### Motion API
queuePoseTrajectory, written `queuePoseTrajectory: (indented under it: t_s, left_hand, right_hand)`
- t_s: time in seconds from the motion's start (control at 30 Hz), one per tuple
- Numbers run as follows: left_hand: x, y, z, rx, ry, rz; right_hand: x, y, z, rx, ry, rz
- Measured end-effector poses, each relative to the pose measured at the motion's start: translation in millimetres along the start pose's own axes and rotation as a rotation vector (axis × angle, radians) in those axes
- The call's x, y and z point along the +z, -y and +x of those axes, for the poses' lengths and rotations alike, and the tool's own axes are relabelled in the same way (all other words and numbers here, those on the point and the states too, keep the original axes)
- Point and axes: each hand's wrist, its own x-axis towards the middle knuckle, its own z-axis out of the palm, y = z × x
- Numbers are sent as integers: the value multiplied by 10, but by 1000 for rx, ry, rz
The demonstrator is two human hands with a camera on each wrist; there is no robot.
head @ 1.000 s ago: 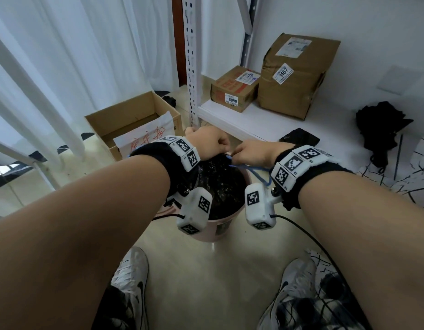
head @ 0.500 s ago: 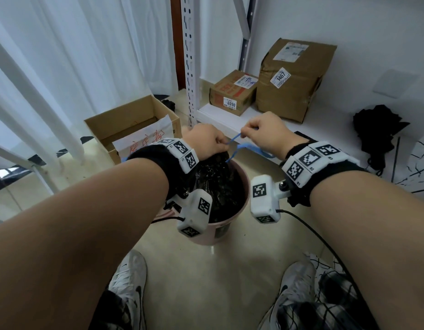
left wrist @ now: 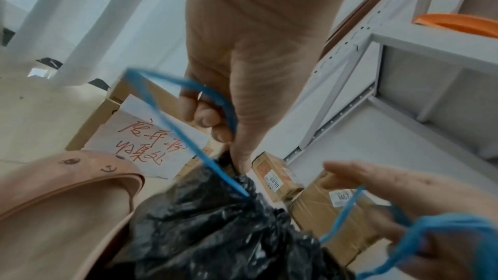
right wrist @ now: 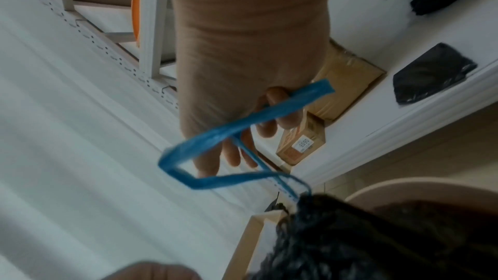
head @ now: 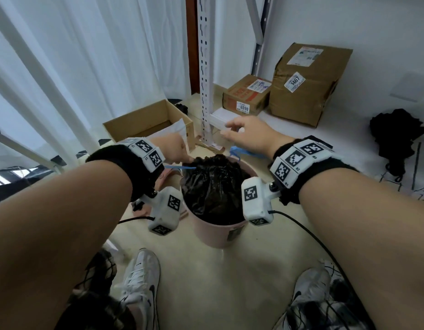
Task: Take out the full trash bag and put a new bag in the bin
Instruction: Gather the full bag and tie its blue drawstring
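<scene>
A pink bin stands on the floor between my feet, with a full black trash bag in it, its mouth gathered into a bunch. My left hand is at the left of the bag's neck; its fingers curl round one loop of the blue drawstring and the thumb presses on the neck of the bag. My right hand is raised beyond the bin, and the other drawstring loop hangs hooked over its fingers, running down to the bag.
An open cardboard box with a handwritten sheet sits left of the white shelf upright. Two sealed cartons and a flat black packet lie on the low shelf. A black bundle lies at right. Curtains hang at left.
My right hand has risen and moved away from the left, drawing its blue loop out. The bag's mouth has bunched shut. The left hand stayed at the neck.
</scene>
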Motion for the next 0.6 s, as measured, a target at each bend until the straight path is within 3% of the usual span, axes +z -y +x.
queuePoseTrajectory:
  t_s: [0.07,0.17,0.27,0.37,0.43,0.47,0.53,0.6]
  left_hand:
    - [-30,37,-32,-23,-17,-135]
    - [-65,65,-46,-40,-143,-602]
    - [-101,49,-56,15,-252,-1093]
    - [-142,34,-86,56,-264,-1222]
    - [-170,50,-91,62,-282,-1136]
    - [-181,83,-87,61,-315,-961]
    - [-181,166,-68,52,-337,-389]
    - [-144,198,-79,2,-256,50]
  right_hand:
    - [110,125,20,-43,134,10]
    - [345,247,127,-63,310,-69]
    - [556,328,214,-78,234,-135]
    - [671,415,274,-75,158,-126]
    - [695,411,258,-10,168,-160]
    - [694,363,245,25,180,-211]
    - [668,214,217,81,217,-321]
    - [595,62,199,109,230,-339]
